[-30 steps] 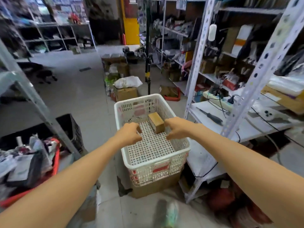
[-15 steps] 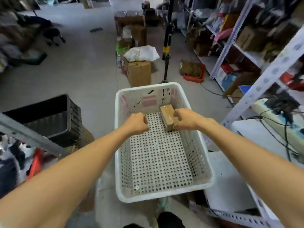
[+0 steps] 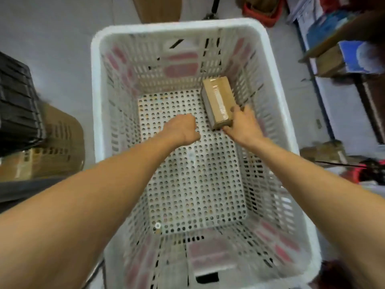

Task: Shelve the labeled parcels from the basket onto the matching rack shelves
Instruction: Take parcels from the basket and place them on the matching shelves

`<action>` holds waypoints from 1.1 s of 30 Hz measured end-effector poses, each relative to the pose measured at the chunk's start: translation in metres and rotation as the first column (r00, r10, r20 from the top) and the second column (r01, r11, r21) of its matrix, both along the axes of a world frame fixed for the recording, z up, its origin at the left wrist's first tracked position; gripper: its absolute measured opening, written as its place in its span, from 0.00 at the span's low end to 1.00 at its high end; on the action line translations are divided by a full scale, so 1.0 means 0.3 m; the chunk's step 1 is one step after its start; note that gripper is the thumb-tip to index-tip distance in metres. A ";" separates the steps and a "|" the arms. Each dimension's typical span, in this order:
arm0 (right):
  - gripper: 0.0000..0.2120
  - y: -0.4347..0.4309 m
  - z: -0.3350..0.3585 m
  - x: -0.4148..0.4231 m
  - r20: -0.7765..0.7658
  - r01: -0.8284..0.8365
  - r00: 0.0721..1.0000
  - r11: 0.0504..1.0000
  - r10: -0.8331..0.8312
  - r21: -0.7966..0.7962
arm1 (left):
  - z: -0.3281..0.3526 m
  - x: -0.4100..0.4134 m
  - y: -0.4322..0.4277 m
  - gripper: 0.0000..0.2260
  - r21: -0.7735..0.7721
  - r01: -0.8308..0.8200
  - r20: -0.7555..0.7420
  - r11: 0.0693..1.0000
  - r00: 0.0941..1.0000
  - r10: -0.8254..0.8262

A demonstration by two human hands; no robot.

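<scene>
Fingers (image 3: 229, 129) of right hand (image 3: 244, 124) grip taped cardboard parcel (image 3: 217, 99); left hand (image 3: 182, 128) fisted, empty.

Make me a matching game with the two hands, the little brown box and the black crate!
Things:
1. left hand
2. right hand
3. brown box
4. black crate

Places or states:
A. outside the white basket, on its left
B. grips the near end of the brown box
C. curled in a fist, holding nothing
D. lies in the far right corner of the white basket

Pairs: 1-C, 2-B, 3-D, 4-A
</scene>
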State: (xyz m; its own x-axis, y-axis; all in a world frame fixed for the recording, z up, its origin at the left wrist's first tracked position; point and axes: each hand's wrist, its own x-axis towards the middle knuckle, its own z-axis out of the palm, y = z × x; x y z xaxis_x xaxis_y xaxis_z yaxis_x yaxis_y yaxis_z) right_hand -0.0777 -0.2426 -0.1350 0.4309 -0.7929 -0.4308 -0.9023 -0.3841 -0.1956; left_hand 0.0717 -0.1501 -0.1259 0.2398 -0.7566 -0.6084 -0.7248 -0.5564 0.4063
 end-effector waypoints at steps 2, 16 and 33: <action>0.29 -0.075 -0.094 0.038 -0.029 0.008 1.000 1.000 -0.008 0.004 | -0.106 0.013 -0.035 0.05 0.003 -0.035 -0.044 0.999 0.998 0.035; 0.39 -0.007 -0.388 0.126 0.281 0.362 0.848 0.878 -0.449 0.313 | -0.422 0.152 0.011 0.19 0.129 -0.431 -0.308 0.893 0.839 0.449; 0.16 0.130 -0.412 -0.069 0.112 0.202 0.445 0.221 -0.889 0.954 | -0.406 0.066 0.180 0.48 0.388 -0.666 -0.617 0.637 0.326 0.716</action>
